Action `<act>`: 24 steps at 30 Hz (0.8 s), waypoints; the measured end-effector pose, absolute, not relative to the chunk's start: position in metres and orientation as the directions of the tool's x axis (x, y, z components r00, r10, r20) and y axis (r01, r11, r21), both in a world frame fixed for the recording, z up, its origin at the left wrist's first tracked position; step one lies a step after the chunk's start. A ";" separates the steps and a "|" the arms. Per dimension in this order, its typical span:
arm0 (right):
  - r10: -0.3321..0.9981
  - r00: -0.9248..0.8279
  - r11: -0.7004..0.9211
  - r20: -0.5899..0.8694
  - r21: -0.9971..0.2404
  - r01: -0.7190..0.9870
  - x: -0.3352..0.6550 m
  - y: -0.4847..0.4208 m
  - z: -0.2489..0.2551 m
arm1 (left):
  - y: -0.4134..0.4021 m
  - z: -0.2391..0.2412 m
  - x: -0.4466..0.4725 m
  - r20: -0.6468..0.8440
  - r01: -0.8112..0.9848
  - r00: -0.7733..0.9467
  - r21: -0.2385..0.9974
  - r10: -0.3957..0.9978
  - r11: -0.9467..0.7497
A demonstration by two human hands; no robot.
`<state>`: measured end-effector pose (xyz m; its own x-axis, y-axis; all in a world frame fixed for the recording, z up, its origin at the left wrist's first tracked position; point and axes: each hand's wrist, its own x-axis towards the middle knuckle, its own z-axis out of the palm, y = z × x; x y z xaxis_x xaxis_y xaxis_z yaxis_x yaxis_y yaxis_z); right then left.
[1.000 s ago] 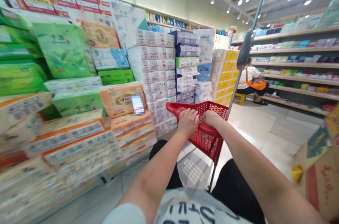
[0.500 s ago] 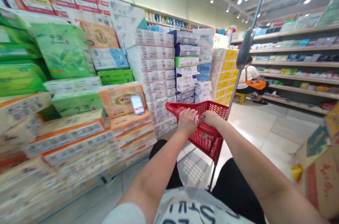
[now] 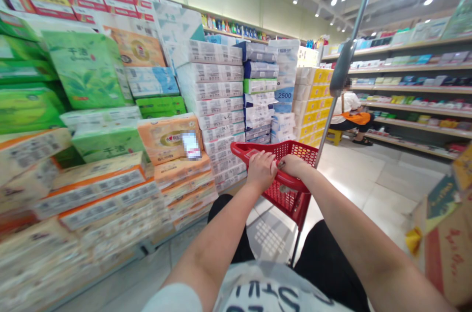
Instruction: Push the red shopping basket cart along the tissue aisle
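Note:
A red plastic shopping cart [image 3: 291,204] with a perforated basket stands in front of my knees. My left hand [image 3: 261,169] is wrapped over its red handle, fingers curled round the bar. Close beside it, my right hand [image 3: 294,165] grips the same handle, its fingers partly hidden behind the wrist. A grey metal pole [image 3: 326,125] with a dark grip [image 3: 340,69] rises at the cart's right side; neither hand touches that grip. What the basket holds inside is mostly hidden from here.
Stacked tissue packs [image 3: 217,91] fill the left side, with a price card [image 3: 191,145] on an orange pack [image 3: 167,137]. A person [image 3: 346,108] sits on a yellow stool [image 3: 335,136] by the right shelves [image 3: 416,88]. Cardboard boxes [image 3: 448,238] stand at lower right on the tiled floor.

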<state>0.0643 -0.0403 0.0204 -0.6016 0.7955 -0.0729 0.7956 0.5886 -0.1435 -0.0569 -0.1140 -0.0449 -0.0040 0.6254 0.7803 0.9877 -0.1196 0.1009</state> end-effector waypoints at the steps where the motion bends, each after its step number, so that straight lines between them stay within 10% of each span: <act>1: 0.791 -0.608 0.595 -0.074 -0.145 0.791 0.064 -0.040 0.020 | -0.114 -0.045 -0.057 0.782 0.987 -0.007 0.104 0.624 -0.119; 24: 0.834 -0.548 0.540 -0.062 -0.109 0.835 0.060 -0.039 0.016 | -0.119 -0.044 -0.058 0.777 0.987 -0.002 0.104 0.629 -0.126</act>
<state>0.0599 -0.0390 0.0157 -0.5479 0.8342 -0.0624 0.8346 0.5401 -0.1088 -0.0583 -0.1190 -0.0438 -0.0018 0.6291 0.7773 0.9866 -0.1259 0.1041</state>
